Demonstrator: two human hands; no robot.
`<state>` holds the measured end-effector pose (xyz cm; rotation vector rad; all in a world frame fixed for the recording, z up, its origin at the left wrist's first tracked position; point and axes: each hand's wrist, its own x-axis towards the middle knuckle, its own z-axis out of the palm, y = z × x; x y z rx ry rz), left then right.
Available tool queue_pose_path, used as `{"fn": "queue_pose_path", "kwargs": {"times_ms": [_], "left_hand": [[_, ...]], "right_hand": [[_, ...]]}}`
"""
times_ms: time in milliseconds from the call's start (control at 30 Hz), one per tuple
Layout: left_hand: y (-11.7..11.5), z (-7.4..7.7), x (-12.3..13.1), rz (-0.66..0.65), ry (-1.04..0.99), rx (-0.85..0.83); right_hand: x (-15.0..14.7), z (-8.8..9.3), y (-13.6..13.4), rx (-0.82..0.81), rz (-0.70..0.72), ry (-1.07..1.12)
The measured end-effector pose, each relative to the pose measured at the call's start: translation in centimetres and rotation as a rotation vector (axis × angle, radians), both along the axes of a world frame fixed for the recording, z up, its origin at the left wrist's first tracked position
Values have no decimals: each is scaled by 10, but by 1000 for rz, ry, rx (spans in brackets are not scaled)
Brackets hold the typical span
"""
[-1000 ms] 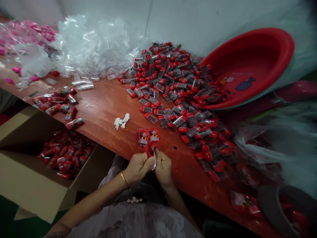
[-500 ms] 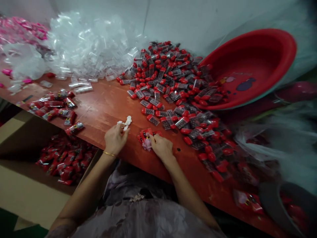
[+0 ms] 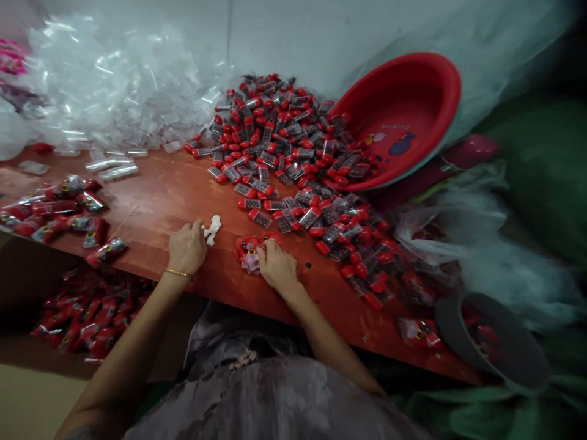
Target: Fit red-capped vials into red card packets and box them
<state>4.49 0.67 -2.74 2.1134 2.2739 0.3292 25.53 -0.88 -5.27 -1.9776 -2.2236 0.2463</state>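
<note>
My left hand is bent on the table's near side, its fingers drawn together. Beside its fingertips lies a small irregular white piece; whether something is pinched in the fingers is hidden. My right hand has thumb and fingers closed on the right part of a small pile of red printed packets, which show yellow, black and pale pink patches. These packets rest on the reddish-brown table between my hands.
A heap of red-capped clear cases spills from a tilted red basin. Clear plastic sleeves are piled behind left. Wrapped red packs lie left, more packs below the edge. A grey container stands right.
The view has swung to the right, so everything sits further left. My left hand has drawn back slightly from the white piece, its fingers more bunched. My right hand stays at the red packets.
</note>
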Motion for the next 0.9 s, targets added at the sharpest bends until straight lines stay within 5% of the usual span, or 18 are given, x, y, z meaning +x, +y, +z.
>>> {"fn": "queue_pose_path", "kwargs": {"times_ms": [133, 267, 400, 633, 733, 900], "left_hand": [[-6, 9, 31, -294, -108, 139], [-2, -8, 54, -570, -138, 43], [0, -27, 58, -513, -172, -54], [-6, -28, 54, -476, -239, -170], [-4, -34, 54, -458, -247, -129], [-1, -45, 59, -369, -340, -35]], "right_hand": [[11, -3, -3, 21, -55, 153], [30, -7, -8, 99, -49, 300], [53, 0, 11, 233, -90, 245], [60, 10, 70, 205, -90, -69], [63, 2, 58, 198, -83, -131], [84, -7, 1, 304, -144, -132]]}}
